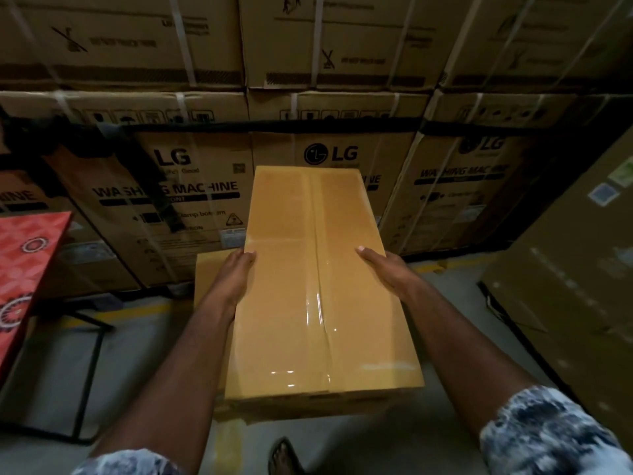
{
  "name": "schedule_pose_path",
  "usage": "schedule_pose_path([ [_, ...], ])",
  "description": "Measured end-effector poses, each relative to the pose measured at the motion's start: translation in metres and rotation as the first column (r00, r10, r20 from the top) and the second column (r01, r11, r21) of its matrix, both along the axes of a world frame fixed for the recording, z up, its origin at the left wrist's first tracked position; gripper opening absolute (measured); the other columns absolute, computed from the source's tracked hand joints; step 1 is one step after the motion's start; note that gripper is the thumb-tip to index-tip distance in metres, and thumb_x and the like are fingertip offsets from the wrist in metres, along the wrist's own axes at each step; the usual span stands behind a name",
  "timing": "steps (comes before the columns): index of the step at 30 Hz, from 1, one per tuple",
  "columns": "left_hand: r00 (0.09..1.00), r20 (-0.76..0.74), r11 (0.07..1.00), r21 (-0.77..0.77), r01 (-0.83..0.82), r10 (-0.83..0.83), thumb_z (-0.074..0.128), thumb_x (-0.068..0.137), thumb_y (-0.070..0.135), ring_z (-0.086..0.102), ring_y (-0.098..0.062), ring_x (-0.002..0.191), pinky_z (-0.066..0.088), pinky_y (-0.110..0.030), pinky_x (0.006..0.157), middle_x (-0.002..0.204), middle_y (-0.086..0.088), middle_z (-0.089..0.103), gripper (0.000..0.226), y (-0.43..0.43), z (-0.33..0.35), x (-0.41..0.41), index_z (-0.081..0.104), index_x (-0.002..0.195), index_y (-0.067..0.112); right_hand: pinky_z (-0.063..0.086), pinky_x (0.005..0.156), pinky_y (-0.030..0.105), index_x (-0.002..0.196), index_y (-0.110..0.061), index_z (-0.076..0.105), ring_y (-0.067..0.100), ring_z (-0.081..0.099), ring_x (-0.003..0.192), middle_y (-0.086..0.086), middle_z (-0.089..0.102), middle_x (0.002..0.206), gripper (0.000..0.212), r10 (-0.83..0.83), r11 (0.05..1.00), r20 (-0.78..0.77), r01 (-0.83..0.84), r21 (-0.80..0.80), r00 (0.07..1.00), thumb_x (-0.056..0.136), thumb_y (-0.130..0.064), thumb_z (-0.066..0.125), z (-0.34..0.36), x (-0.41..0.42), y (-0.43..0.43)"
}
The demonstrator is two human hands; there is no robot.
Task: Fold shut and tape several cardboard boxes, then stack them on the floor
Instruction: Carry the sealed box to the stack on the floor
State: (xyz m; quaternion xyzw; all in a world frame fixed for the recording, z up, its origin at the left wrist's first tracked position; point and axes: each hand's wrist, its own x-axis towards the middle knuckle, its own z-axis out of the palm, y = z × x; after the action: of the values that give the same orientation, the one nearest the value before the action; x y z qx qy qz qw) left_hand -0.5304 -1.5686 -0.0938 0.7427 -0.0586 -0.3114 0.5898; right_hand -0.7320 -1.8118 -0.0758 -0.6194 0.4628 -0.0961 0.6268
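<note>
A person stands holding a long plain cardboard box (pixel 318 269) out in front of the body, above a grey floor (pixel 137 354). The box's flaps are folded shut and a strip of clear glossy tape (pixel 317 303) runs down the centre seam. The left hand (pixel 236 269) clamps the left edge and the right hand (pixel 380 265) clamps the right edge. Each thumb lies on top and the fingers wrap down the side, out of sight. A second tan box (pixel 209 269) shows just below the left wrist; whether the two touch, I cannot tell. Behind stands a wall of strapped washing machine cartons (pixel 191 186). A red patterned tabletop (pixel 24 262) sits at the left. A sandalled foot (pixel 282 455) shows at the bottom.
</note>
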Motion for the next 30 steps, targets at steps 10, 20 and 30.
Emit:
schedule_pose_path([
  [10, 1.0, -0.001, 0.999, 0.027, -0.026, 0.026, 0.054, 0.101, 0.046, 0.061, -0.023, 0.113, 0.05, -0.041, 0.101, 0.126, -0.002, 0.064, 0.043, -0.066, -0.028, -0.017, 0.053, 0.136, 0.022, 0.058, 0.092, 0.048, 0.135, -0.019, 0.061, 0.024, 0.074, 0.1, 0.003, 0.074, 0.115, 0.095, 0.08, 0.99, -0.019, -0.077, 0.115, 0.997, 0.059, -0.071, 0.084, -0.049, 0.004, -0.085],
  [20, 0.986, -0.064, 0.987, 0.06, -0.152, 0.156, 0.05, 0.106, 0.025, 0.065, -0.023, 0.083, 0.051, -0.029, 0.061, 0.101, -0.009, 0.07, 0.022, -0.115, -0.066, -0.041, 0.063, 0.121, 0.014, 0.061, 0.075, 0.034, 0.128, -0.021, 0.063, 0.02, 0.074, 0.099, 0.003, 0.074, 0.115, 0.042, 0.146, 0.955, 0.072, -0.16, 0.251, 0.987, 0.091, -0.037, 0.073, -0.105, 0.005, -0.138],
  [30, 0.988, -0.061, 0.98, 0.145, -0.133, 0.143, 0.059, 0.102, 0.017, 0.067, -0.03, 0.083, 0.055, -0.03, 0.065, 0.096, -0.015, 0.071, 0.021, -0.119, -0.136, -0.01, 0.065, 0.118, 0.005, 0.06, 0.088, 0.046, 0.129, -0.021, 0.064, 0.025, 0.071, 0.104, 0.003, 0.072, 0.116, 0.068, 0.245, 0.955, -0.045, -0.233, 0.182, 0.969, 0.073, -0.055, 0.082, -0.167, 0.033, -0.157],
])
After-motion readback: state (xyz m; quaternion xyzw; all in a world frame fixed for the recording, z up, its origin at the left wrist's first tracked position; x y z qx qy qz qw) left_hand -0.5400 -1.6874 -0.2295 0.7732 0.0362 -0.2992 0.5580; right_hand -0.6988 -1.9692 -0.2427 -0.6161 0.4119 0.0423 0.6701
